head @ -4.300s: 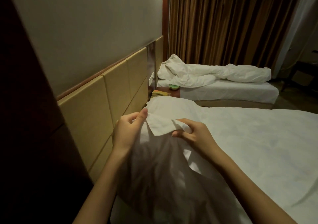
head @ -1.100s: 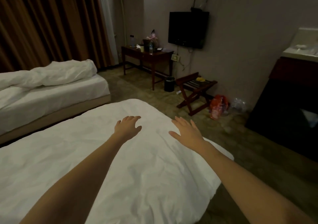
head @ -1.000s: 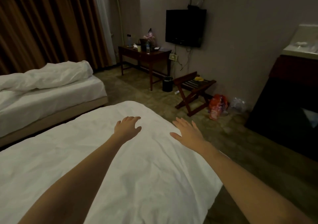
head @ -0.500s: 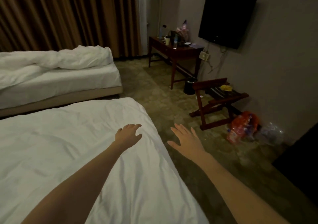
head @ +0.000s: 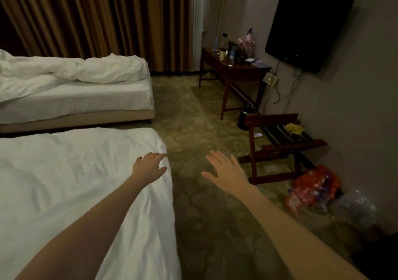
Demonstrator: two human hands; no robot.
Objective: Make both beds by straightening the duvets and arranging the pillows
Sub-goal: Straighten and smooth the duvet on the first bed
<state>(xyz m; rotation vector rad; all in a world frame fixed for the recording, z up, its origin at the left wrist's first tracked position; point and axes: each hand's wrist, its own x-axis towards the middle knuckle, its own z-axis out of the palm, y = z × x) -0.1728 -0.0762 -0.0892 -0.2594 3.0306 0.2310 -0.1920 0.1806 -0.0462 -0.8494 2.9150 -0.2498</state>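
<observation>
Your count: two beds (head: 75,98), two duvets.
One bunched duvet (head: 86,70), one flat duvet (head: 64,172), one desk (head: 234,68), one television (head: 305,34), one luggage rack (head: 282,144).

Both arms stretched forward, left hand (head: 149,165) palm-down, fingers loosely bent; right hand (head: 226,170) flat, fingers spread.

I see the near bed (head: 64,193) under a smooth white duvet (head: 90,172). Beyond it, the far bed (head: 86,116) carries a rumpled duvet (head: 86,70) bunched along its farther side. Right of the near bed, on the patterned carpet (head: 193,129), stand a wooden desk (head: 234,73), a folding luggage rack (head: 280,146) and what looks like an orange bag (head: 312,189).
</observation>
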